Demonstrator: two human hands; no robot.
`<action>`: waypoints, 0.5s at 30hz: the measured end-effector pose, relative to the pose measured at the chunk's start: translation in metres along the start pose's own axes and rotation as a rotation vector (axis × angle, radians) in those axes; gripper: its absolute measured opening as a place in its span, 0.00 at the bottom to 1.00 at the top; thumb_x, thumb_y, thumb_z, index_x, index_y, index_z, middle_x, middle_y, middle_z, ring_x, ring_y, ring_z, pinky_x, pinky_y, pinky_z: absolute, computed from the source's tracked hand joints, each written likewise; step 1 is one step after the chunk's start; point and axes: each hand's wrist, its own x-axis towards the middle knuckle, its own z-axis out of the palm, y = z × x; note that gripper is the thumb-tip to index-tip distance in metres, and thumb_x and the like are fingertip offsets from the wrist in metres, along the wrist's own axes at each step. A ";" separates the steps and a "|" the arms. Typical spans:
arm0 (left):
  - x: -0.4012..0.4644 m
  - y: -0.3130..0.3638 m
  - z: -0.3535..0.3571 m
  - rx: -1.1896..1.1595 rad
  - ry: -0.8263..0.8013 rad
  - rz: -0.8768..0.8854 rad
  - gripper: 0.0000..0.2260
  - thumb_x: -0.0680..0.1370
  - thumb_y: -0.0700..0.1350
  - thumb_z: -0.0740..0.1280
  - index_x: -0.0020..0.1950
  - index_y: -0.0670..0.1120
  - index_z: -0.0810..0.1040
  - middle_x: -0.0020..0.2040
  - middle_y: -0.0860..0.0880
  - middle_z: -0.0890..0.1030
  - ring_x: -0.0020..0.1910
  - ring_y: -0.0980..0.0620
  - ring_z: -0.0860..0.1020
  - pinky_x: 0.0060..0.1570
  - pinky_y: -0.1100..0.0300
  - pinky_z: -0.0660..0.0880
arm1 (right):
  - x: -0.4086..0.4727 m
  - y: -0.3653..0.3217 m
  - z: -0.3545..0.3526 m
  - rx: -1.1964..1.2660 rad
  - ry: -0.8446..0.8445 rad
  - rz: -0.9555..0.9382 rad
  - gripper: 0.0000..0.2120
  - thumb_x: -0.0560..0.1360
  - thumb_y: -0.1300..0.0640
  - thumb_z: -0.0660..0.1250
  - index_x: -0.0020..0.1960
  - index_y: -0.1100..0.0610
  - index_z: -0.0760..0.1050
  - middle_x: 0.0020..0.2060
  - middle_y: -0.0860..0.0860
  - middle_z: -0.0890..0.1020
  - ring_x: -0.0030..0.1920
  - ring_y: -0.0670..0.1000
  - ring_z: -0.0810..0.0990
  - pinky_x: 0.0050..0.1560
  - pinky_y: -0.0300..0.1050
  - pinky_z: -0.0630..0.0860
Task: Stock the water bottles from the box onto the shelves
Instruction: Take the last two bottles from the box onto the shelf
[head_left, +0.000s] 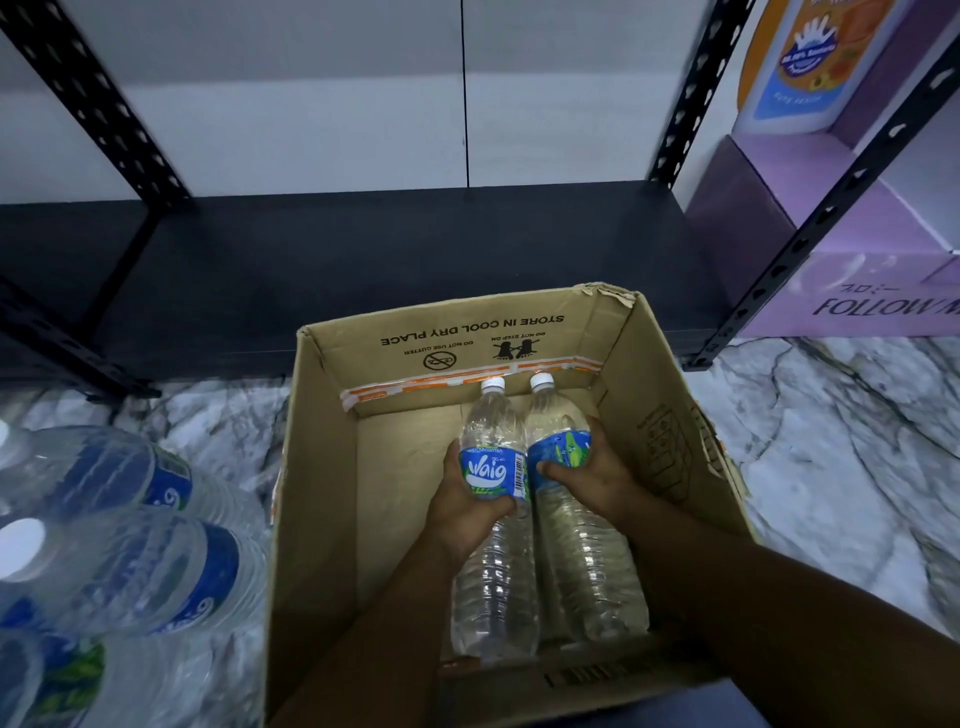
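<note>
Waig-labelled bottle (493, 499), box (322, 467) printed "STORE IN COOL DRY PLACE"

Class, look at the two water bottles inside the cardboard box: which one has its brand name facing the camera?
The clear plastic water bottle gripped by the left hand: its blue label shows white lettering. The bottle in the right hand shows only pattern.

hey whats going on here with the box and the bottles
A person is reaching into an open cardboard box on the floor. The left hand grips one water bottle around its label, and the right hand grips the second bottle beside it. Both bottles lie inside the box, caps pointing toward the dark shelf ahead, which has no bottles on the part in view. More bottles sit on the floor to the left of the box.
</note>
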 end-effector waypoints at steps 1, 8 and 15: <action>-0.002 0.001 0.000 0.007 -0.005 0.007 0.40 0.66 0.32 0.76 0.69 0.55 0.62 0.55 0.51 0.81 0.51 0.54 0.81 0.43 0.66 0.74 | -0.001 0.001 0.000 0.019 0.007 -0.011 0.39 0.68 0.63 0.77 0.72 0.55 0.60 0.56 0.54 0.78 0.48 0.48 0.79 0.40 0.37 0.74; -0.011 0.008 -0.004 0.012 -0.020 0.065 0.42 0.66 0.31 0.76 0.72 0.54 0.61 0.56 0.51 0.81 0.49 0.57 0.81 0.43 0.68 0.75 | -0.014 -0.005 -0.003 0.138 0.057 -0.082 0.30 0.69 0.68 0.75 0.66 0.56 0.65 0.55 0.56 0.80 0.48 0.50 0.81 0.41 0.33 0.77; -0.019 0.020 -0.007 0.010 -0.028 0.082 0.47 0.64 0.36 0.78 0.76 0.52 0.57 0.58 0.49 0.81 0.54 0.52 0.81 0.57 0.52 0.78 | -0.029 -0.021 -0.008 0.216 0.067 -0.082 0.29 0.70 0.68 0.74 0.66 0.58 0.65 0.51 0.55 0.79 0.43 0.46 0.79 0.33 0.29 0.74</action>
